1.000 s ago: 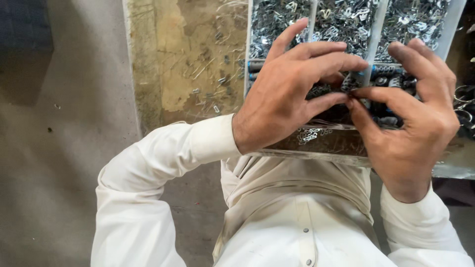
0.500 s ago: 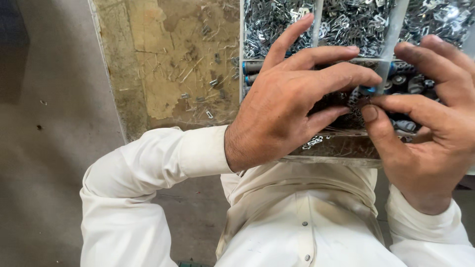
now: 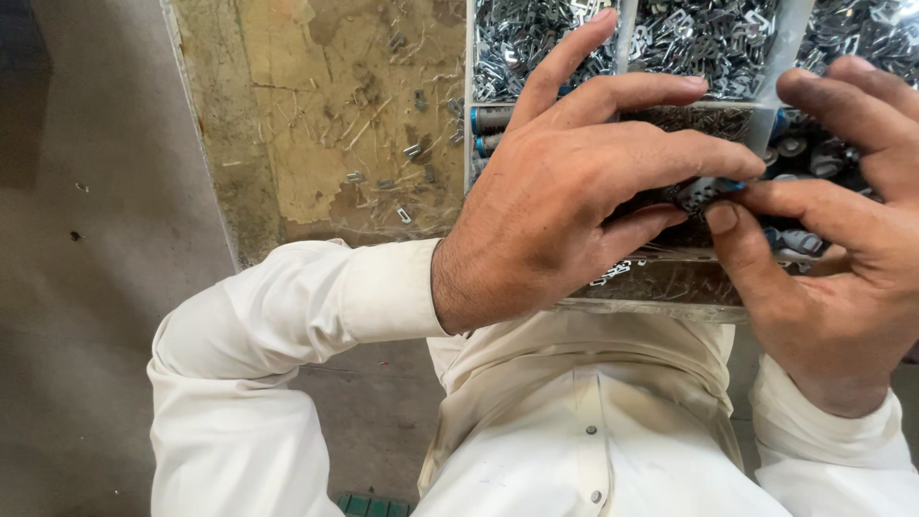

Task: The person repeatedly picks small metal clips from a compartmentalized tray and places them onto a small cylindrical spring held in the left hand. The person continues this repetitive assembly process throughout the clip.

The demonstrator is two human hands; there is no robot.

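Pinching a small dark part (image 3: 706, 194) between them, the left hand (image 3: 565, 211) and right hand (image 3: 828, 278) meet fingertip to fingertip; each hand's grip is closed on that part, thumb under and fingers over. Just below the grip lies the clear front wall of a divided tray (image 3: 661, 297). Beyond the grip, its compartments are heaped with shiny metal clips (image 3: 689, 38), and blue-tipped cylinders (image 3: 490, 120) lie left of the knuckles. Farther left, a worn yellowish table (image 3: 325, 124) is strewn with loose clips and wire bits
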